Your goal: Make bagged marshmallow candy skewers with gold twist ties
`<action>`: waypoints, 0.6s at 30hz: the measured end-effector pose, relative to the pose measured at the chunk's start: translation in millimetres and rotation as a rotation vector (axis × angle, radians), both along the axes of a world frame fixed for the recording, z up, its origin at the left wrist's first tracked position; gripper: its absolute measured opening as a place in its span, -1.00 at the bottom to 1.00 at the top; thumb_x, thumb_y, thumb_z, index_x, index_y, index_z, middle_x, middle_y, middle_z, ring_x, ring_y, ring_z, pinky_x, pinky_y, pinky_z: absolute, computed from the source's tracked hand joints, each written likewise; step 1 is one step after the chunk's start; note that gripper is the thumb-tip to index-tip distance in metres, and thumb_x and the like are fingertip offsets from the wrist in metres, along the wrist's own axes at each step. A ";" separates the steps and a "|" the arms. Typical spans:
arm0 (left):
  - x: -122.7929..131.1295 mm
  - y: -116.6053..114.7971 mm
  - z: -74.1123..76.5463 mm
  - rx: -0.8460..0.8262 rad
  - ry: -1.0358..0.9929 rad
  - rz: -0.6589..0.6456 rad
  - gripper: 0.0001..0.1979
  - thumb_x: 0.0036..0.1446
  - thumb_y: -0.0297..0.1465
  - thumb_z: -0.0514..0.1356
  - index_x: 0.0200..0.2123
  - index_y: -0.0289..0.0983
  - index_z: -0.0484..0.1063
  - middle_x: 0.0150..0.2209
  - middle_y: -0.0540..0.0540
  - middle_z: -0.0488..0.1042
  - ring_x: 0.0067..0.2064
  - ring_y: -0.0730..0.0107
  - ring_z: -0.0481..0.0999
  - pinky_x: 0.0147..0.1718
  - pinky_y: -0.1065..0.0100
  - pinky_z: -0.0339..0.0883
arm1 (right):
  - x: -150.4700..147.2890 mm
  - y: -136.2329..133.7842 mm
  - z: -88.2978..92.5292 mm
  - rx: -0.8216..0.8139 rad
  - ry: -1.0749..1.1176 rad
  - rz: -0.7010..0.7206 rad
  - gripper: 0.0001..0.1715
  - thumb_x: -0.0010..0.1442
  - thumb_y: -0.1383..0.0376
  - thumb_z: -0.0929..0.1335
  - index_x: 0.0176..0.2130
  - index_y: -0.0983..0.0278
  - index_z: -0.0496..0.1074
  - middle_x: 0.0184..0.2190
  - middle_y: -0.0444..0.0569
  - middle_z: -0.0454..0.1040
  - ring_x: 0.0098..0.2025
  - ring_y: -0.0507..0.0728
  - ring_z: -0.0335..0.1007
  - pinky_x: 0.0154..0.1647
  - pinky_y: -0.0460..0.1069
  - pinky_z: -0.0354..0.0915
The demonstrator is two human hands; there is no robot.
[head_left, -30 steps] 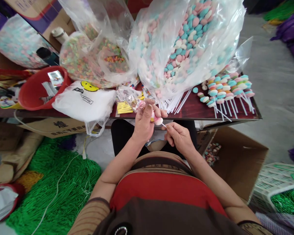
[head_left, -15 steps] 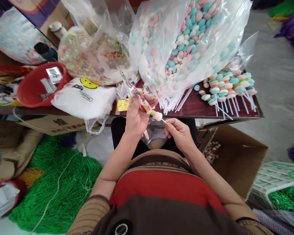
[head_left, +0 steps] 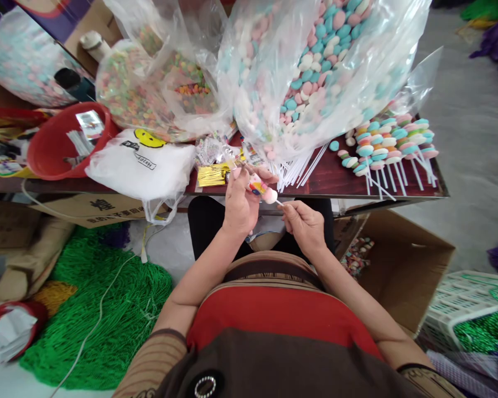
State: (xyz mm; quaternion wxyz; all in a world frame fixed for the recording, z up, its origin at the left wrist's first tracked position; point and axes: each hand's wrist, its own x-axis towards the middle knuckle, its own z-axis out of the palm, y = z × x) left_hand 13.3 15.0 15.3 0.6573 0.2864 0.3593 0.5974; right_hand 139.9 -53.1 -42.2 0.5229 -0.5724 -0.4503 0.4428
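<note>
Middle of the frame, just under the counter edge: left hand is pinched around the candy skewer, candies poking out rightward, while the right hand grips its white stick end, just beside.

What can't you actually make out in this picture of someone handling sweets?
Head view:
- Candy stick: the left hand covers most of it, so its sweets cannot be counted.
- Its lower end is hidden inside the right hand.
- Big clear bag: cut off by the top edge.
- Print on the white bag: too small to read.
</note>
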 end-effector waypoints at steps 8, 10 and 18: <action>1.5 -0.5 -1.8 0.068 -0.023 -0.041 -0.76 0.18 -0.13 0.28 -0.32 -0.15 0.40 -0.40 0.00 0.53 -0.26 0.36 0.63 -0.30 0.37 0.45 | -2.1 -0.4 4.4 0.058 -0.101 0.044 -0.56 0.27 -0.12 0.36 -0.21 0.19 0.48 -0.62 -0.22 0.35 -0.58 0.00 0.20 -0.54 -0.07 0.16; 4.2 -3.9 -3.3 0.085 0.007 -0.064 -0.75 0.17 -0.13 0.27 -0.36 -0.16 0.40 -0.41 -0.01 0.53 -0.24 0.32 0.63 -0.22 0.30 0.48 | -6.1 -0.1 3.7 0.065 -0.133 -0.018 -0.55 0.27 -0.13 0.35 -0.29 0.18 0.45 -0.64 -0.22 0.33 -0.59 0.00 0.20 -0.54 -0.07 0.16; -15.5 -2.2 -2.6 0.087 0.024 -0.222 -0.49 -0.07 0.06 0.41 -0.15 -0.11 0.46 -0.18 -0.08 0.62 0.03 0.12 0.62 -0.06 0.16 0.49 | -6.0 0.4 5.5 0.017 0.047 0.089 -0.43 0.30 -0.21 0.28 -0.31 0.21 0.45 -0.69 -0.26 0.26 -0.68 -0.05 0.07 -0.58 -0.07 0.11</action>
